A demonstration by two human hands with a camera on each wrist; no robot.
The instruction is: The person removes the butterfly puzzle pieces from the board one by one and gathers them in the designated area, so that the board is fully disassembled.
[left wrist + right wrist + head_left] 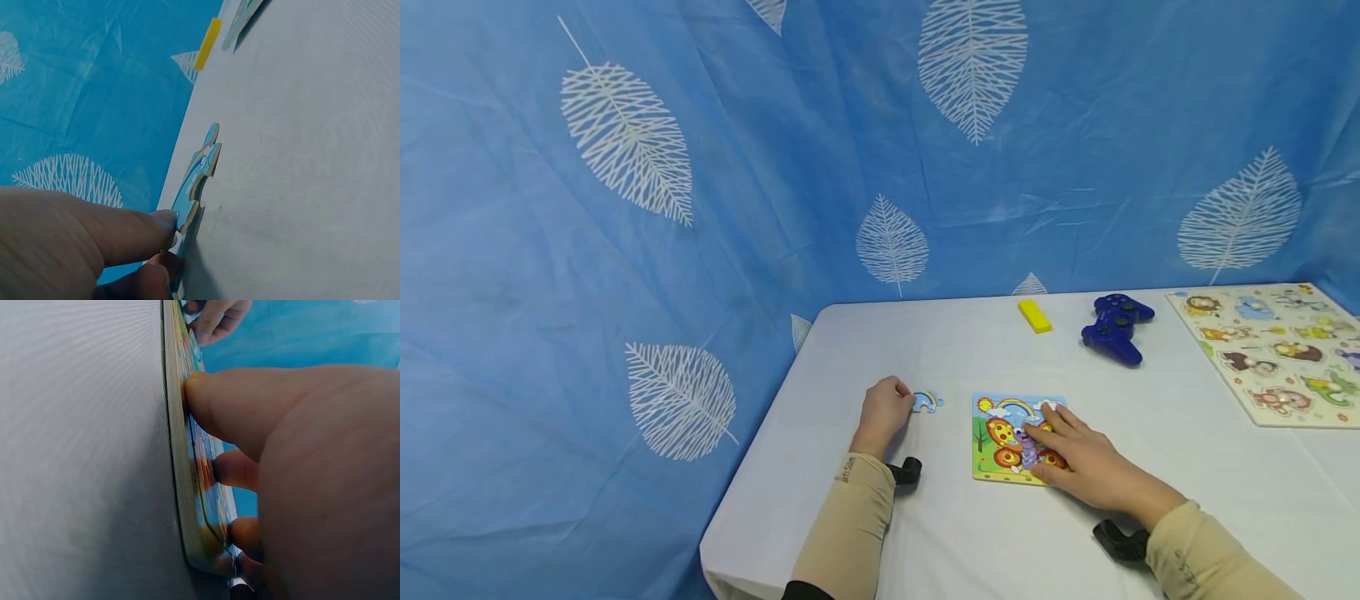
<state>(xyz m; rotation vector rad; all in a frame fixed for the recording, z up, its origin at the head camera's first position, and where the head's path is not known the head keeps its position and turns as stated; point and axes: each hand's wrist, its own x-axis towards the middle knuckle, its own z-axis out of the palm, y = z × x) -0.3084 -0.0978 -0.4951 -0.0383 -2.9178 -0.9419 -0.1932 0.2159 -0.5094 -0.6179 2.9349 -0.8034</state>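
Left hand (886,410) pinches loose puzzle piece (927,402) on desk (1187,500) | puzzle board (992,437) lies to its right | right hand (1078,462) presses board, fingers flat.

The right hand (1078,462) covers the lower right of the butterfly puzzle (1000,433) — the picture beneath is unseen. The animal peg board (1273,354) runs off the head view's right edge. In the left wrist view, the puzzle piece (195,178) shows edge-on, its print unreadable.

Your loose rainbow puzzle piece (927,401) lies flat on the table. The butterfly puzzle board (1000,417) lies flat just right of it.
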